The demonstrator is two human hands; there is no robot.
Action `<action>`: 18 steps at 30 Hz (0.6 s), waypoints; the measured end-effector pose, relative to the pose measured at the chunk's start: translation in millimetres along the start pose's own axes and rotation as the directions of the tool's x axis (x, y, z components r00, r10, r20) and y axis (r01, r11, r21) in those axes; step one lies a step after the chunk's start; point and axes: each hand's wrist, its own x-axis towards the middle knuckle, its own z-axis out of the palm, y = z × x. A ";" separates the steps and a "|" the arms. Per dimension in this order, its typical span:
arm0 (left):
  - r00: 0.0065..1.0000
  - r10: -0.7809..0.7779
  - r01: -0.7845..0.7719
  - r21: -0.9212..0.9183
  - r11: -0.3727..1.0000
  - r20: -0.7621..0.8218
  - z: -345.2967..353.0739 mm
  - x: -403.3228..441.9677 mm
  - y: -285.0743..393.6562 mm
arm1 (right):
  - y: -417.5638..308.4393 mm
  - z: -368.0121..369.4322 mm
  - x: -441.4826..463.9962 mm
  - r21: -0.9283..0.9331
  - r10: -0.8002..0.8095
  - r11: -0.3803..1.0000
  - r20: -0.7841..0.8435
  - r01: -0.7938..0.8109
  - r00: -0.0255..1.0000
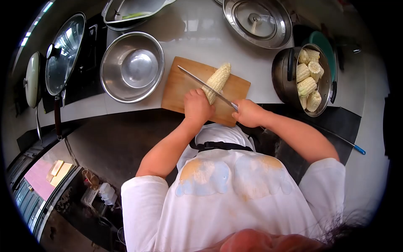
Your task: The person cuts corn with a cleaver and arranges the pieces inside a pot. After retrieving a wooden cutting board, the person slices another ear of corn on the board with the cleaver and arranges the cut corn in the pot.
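Observation:
A pale ear of corn [219, 79] lies slantwise on a wooden cutting board [176, 80]. My left hand [198, 106] is closed around its near end. A long knife [205, 83] crosses the cob, its blade edge-on to me and its tip pointing to the far left. The knife's handle is in the closed fist of my right hand [250, 113], at the board's right side. I cannot tell how deep the blade sits in the corn.
Left of the board stands a steel bowl [112, 71]. On the right, a dark pot [284, 75] holds several cut corn pieces [307, 86]. A steel pan with a glass lid [268, 25] is at the back, and a basin [121, 8] with something green. A lidded pan [63, 59] is far left.

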 end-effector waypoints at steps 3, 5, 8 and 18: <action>1.000 0.020 -0.020 -0.012 1.000 0.008 -2.1 9.1 -4.8 | 12.7 9.1 10.2 0.016 -0.077 0.997 -0.087 0.078 0.993; 0.997 -0.017 0.024 -0.086 0.996 0.073 -8.6 6.6 -4.3 | 22.5 32.8 10.5 0.046 -0.085 0.995 -0.173 0.094 0.981; 0.999 0.053 -0.053 -0.096 0.994 0.001 -1.3 4.4 -6.0 | 57.6 69.9 31.3 0.258 -0.092 0.947 -0.354 0.192 0.931; 1.000 -0.024 0.025 0.023 0.999 -0.020 -3.6 -1.0 4.3 | -25.8 -27.8 9.3 -0.035 0.219 0.975 0.311 -0.219 0.925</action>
